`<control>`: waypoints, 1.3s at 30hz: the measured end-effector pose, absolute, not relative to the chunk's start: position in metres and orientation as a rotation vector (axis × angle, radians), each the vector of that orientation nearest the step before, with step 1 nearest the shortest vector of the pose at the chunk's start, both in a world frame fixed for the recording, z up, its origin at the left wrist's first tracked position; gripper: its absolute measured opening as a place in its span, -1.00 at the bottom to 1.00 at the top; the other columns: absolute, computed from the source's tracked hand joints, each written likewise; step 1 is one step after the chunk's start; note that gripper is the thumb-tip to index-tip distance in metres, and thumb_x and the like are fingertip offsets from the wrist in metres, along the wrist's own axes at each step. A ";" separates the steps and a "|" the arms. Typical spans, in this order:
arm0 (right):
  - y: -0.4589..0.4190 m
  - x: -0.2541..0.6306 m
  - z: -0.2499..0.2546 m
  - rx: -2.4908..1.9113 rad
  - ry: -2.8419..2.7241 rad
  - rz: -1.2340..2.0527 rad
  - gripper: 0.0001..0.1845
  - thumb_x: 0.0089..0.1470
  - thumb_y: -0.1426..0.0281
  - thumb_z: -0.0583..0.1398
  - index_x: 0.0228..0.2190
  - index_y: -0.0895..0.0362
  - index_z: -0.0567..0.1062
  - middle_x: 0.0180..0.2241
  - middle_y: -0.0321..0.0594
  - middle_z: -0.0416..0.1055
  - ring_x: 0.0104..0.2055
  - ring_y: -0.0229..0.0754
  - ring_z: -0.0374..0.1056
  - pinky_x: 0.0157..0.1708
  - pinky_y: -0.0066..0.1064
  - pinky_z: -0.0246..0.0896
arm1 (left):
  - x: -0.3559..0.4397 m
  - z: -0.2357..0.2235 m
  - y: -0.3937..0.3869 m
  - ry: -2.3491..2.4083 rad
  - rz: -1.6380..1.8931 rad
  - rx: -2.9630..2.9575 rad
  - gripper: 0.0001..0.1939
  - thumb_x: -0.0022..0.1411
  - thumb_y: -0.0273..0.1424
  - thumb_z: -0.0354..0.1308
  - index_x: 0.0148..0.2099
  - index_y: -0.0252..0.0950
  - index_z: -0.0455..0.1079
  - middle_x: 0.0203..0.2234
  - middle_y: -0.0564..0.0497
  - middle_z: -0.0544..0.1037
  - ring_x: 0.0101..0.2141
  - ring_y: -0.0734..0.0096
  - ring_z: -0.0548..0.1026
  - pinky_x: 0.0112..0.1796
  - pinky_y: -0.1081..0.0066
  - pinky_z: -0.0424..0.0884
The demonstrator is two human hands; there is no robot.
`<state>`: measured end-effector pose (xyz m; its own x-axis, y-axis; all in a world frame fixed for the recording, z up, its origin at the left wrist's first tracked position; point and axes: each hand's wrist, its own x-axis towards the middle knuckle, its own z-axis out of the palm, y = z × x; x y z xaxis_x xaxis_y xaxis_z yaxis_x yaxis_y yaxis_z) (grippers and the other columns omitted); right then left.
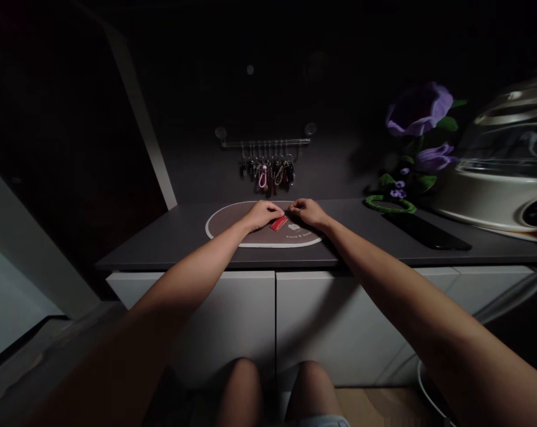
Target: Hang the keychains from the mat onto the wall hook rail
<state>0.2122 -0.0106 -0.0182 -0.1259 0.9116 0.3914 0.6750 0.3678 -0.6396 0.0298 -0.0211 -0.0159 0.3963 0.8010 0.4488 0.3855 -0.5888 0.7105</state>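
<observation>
Both my arms reach forward to an oval brown mat (232,225) with a white rim on a dark counter. My left hand (262,213) rests on the mat with fingers curled, touching the upper end of a small red tag (279,223). My right hand (307,211) lies just right of it, fingers pinched together near the same spot. Whatever the fingertips grip is too small and dark to name. Above the hands, several keys and key fobs (268,170) hang from a rail (264,142) on the wall.
A dark flat phone-like slab (426,232) lies on the counter (161,237) at right, beside a green ring (389,205) and purple artificial flowers (419,110). A large white appliance (504,172) stands at far right. White cabinet doors (250,320) sit below; my knees show at the bottom.
</observation>
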 end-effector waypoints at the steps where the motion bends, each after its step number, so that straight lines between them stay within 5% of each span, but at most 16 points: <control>1: -0.011 0.211 -0.018 -1.359 -1.860 0.416 -0.79 -0.08 0.32 0.16 -0.41 0.21 0.48 -0.45 -0.22 0.42 -0.44 -0.31 0.24 -0.37 -0.49 0.13 | 0.029 -0.015 -0.021 1.005 1.116 2.118 -0.76 -0.04 -0.32 0.16 -0.35 -0.38 0.51 -0.43 -0.04 0.56 -0.39 0.43 0.44 -0.30 0.44 0.30; 15: -0.029 0.191 -0.007 -0.840 -1.566 1.008 -0.80 -0.15 0.32 0.21 -0.41 0.15 0.41 -0.38 -0.26 0.40 -0.34 -0.32 0.30 -0.24 -0.44 0.22 | 0.031 -0.007 -0.021 0.861 1.374 1.743 -0.70 -0.05 -0.28 0.20 -0.29 -0.39 0.48 -0.39 -0.06 0.56 -0.37 0.43 0.44 -0.28 0.43 0.31; 26: -0.029 0.192 -0.010 -0.801 -1.658 0.925 -0.68 -0.20 0.19 0.25 -0.48 0.18 0.37 -0.54 -0.37 0.29 -0.49 -0.39 0.18 -0.40 -0.51 0.13 | 0.034 -0.011 -0.017 0.815 1.400 1.699 -0.65 -0.10 -0.23 0.24 -0.29 -0.37 0.49 -0.34 -0.07 0.56 -0.30 0.37 0.45 -0.23 0.40 0.31; 39: -0.021 0.197 -0.010 -0.757 -1.492 0.908 -0.70 -0.18 0.17 0.20 -0.48 0.12 0.28 -0.46 -0.36 0.25 -0.38 -0.33 0.24 -0.25 -0.41 0.23 | 0.031 -0.014 -0.018 0.937 1.376 1.772 -0.63 -0.07 -0.19 0.19 -0.30 -0.39 0.49 -0.44 -0.04 0.55 -0.43 0.42 0.41 -0.33 0.42 0.27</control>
<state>0.1971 -0.0212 -0.0102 -0.1168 0.8642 0.4894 -0.0377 0.4885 -0.8717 0.0309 -0.0175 -0.0144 0.1755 0.8630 0.4738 0.1250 -0.4969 0.8588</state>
